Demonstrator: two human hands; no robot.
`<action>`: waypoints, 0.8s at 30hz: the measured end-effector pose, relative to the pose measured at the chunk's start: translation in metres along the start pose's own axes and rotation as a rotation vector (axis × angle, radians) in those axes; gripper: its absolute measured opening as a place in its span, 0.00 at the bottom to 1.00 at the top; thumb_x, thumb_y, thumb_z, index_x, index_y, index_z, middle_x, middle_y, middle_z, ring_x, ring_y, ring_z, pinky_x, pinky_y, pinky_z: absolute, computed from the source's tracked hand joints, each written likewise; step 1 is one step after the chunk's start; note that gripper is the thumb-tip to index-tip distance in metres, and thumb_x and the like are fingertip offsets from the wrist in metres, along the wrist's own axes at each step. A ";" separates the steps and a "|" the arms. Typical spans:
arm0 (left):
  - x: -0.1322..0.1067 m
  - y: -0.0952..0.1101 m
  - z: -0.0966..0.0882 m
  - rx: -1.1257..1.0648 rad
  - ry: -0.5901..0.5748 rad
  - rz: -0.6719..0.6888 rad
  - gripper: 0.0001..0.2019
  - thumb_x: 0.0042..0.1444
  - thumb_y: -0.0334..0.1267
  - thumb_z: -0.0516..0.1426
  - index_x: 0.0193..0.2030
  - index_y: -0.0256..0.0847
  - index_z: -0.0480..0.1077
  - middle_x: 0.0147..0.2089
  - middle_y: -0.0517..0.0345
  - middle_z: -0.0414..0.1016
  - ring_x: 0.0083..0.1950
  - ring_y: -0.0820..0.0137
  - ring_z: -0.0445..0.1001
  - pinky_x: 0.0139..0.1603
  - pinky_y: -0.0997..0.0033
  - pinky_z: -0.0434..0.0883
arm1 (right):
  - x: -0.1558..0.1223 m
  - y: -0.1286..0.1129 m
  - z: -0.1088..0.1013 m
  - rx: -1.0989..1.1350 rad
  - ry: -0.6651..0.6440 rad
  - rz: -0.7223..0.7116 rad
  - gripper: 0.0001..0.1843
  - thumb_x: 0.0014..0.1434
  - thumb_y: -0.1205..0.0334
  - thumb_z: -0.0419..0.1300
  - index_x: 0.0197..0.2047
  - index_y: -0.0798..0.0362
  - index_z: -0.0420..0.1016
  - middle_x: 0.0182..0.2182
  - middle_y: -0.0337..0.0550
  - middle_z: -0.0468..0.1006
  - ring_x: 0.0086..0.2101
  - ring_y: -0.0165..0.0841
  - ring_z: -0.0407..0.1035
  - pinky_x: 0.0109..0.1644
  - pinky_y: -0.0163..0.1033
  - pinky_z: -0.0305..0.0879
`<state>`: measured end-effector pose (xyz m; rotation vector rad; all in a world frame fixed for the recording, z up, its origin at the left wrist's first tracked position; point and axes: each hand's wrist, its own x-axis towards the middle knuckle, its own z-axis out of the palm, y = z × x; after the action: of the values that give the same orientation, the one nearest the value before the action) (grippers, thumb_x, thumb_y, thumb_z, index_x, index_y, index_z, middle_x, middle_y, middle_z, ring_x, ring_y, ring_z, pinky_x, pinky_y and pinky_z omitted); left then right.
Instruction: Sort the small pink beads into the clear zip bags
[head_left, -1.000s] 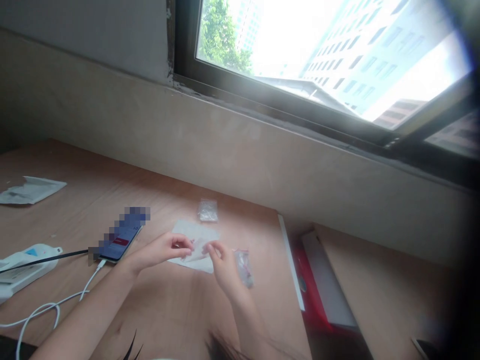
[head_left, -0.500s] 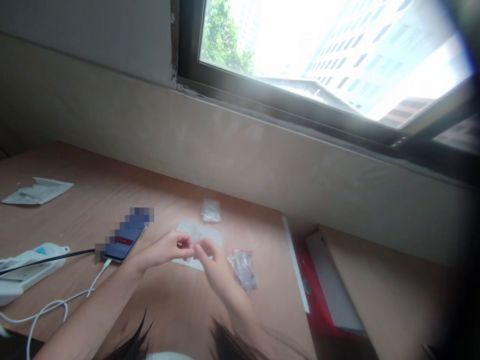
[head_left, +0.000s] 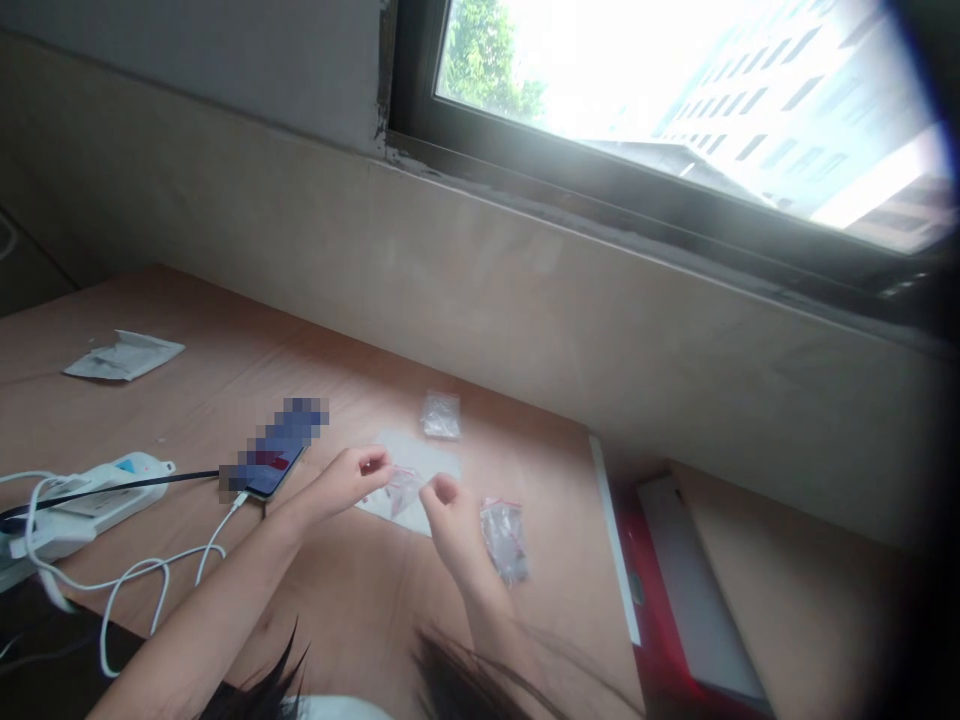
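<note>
Wooden desk (head_left: 352,610): left hand (head_left: 343,483) and right hand (head_left: 451,520) apart, grip on small bag (head_left: 401,490) unclear.

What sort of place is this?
Likely an office or workroom in a city building: a plain wooden desk, a phone cabled to a power strip, and a window facing a tower block.

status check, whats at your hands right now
left hand, right hand over white sheet. small clear bag between them, grip unclear. red-sealed bag beside right hand. phone near left wrist
</note>
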<state>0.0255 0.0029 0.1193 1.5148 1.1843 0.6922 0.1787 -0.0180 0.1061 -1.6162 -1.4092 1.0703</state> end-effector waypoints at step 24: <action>-0.013 -0.047 -0.013 -0.288 -0.125 -0.125 0.17 0.53 0.49 0.45 0.27 0.36 0.62 0.22 0.63 0.63 0.23 0.76 0.62 0.26 0.76 0.62 | 0.018 0.022 0.026 0.436 -0.159 0.070 0.12 0.43 0.69 0.48 0.32 0.56 0.68 0.19 0.35 0.66 0.20 0.25 0.57 0.25 0.30 0.53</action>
<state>-0.0059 -0.0053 0.0806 1.2156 1.0274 0.6442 0.1644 -0.0032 0.0736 -1.2929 -1.1212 1.4586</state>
